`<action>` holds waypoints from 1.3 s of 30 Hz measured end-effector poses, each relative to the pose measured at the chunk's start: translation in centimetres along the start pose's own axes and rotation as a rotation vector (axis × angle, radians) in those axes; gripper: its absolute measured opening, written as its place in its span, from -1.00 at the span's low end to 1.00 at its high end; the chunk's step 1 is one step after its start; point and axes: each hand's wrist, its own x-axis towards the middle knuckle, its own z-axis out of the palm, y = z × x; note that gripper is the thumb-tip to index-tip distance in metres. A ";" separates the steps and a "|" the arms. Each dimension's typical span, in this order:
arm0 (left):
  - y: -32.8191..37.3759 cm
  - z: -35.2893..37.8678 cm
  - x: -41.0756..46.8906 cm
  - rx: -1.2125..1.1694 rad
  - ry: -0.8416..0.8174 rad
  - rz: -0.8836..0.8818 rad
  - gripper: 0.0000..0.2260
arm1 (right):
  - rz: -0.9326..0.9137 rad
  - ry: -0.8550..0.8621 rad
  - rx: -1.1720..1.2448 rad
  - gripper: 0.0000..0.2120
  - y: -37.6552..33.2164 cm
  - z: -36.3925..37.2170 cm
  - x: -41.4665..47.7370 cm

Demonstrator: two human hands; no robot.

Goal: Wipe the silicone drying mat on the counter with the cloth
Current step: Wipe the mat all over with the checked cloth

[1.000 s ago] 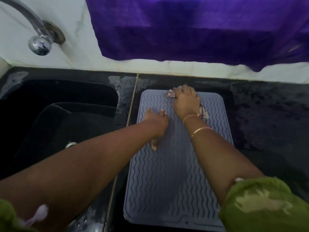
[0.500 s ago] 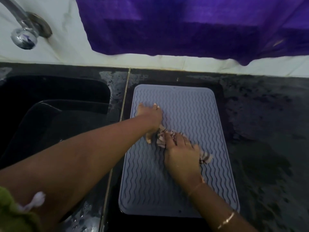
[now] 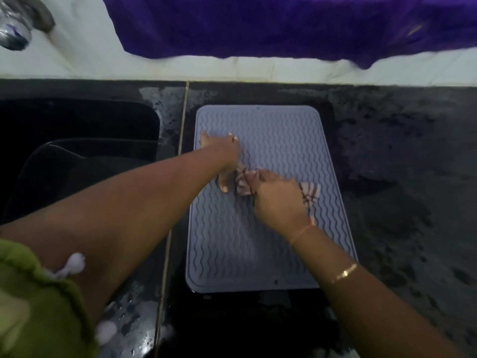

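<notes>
1. Since a second ago the right hand (image 3: 278, 202) has drawn the cloth (image 3: 311, 193) from the mat's far edge back to the middle of the frame; over the last half second it has barely shifted.
2. Head view: the grey silicone drying mat (image 3: 278, 140), ribbed with wavy lines, lies flat on the dark wet counter (image 3: 400, 177), centre of the frame, just right of the brass strip (image 3: 180, 140) that borders the black sink (image 3: 77, 151).
3. The right hand is curled over the bunched, striped cloth and presses it on the mat; cloth ends show on both sides of the hand, which is a little blurred.
4. The left hand (image 3: 223, 153) lies spread, palm down, on the mat's upper left part with nothing in its grasp; its thumb points toward the bottom of the frame and nearly meets the cloth.
5. Thin gold bangles (image 3: 344, 273) sit on the right forearm, and a green sleeve (image 3: 33, 306) fills the lower left corner.
6. A purple cloth (image 3: 284, 24) hangs across the top, over the white wall (image 3: 103, 63); the blurred tap (image 3: 15, 32) is in the upper left corner.
</notes>
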 end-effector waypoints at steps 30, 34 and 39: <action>-0.7 1.8 -0.4 -0.178 0.059 0.001 0.14 | -0.212 -0.112 0.146 -0.60 -0.3 -1.9 -9.0; -1.1 2.8 -0.7 -0.284 0.099 0.019 0.05 | -0.312 -0.249 0.168 -0.63 0.5 -3.3 -12.1; 0.6 4.3 -3.1 -0.146 0.206 -0.044 -0.46 | -0.225 -0.460 0.280 -0.70 1.7 -4.1 -11.9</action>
